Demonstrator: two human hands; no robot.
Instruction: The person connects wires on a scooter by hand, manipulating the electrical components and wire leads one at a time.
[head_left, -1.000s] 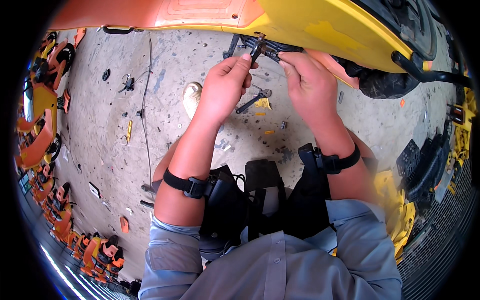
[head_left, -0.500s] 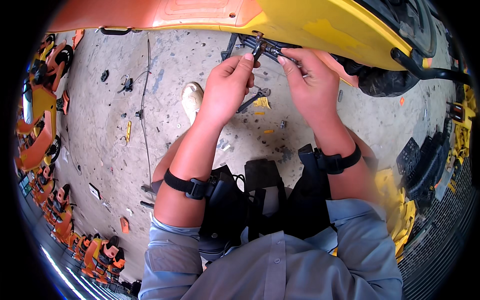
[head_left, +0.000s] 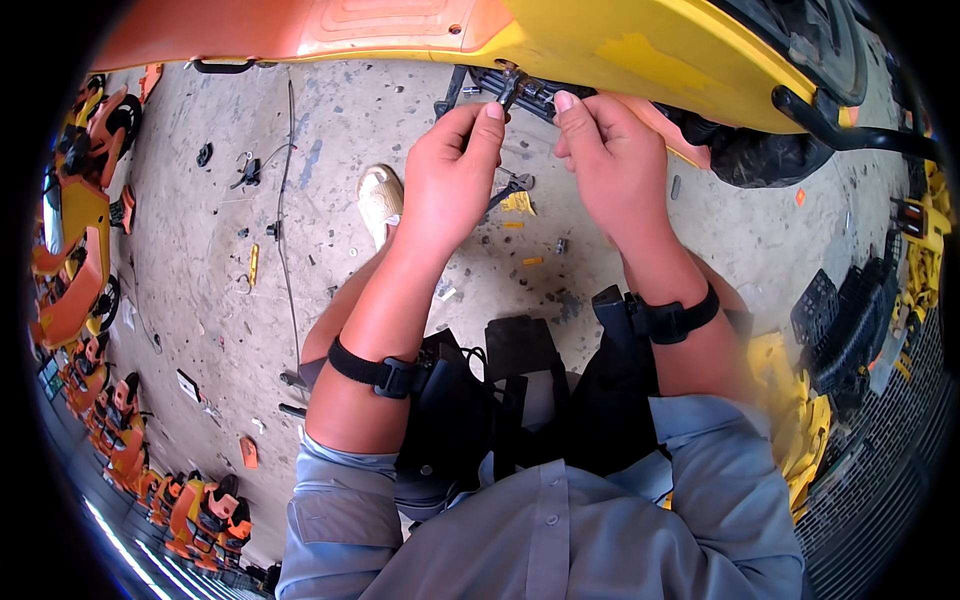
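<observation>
Your left hand (head_left: 450, 175) and right hand (head_left: 610, 160) pinch a small metal fitting (head_left: 512, 88) under the yellow panel (head_left: 640, 50) just above; it looks stiff, light, best gripped by fingertips.

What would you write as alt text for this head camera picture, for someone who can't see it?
Seen from above, a person's left hand and right hand pinch a small dark metal part at the lower edge of a yellow and orange body panel. Below lies a concrete floor strewn with small parts and a pair of pliers; orange pieces line the left edge.
</observation>
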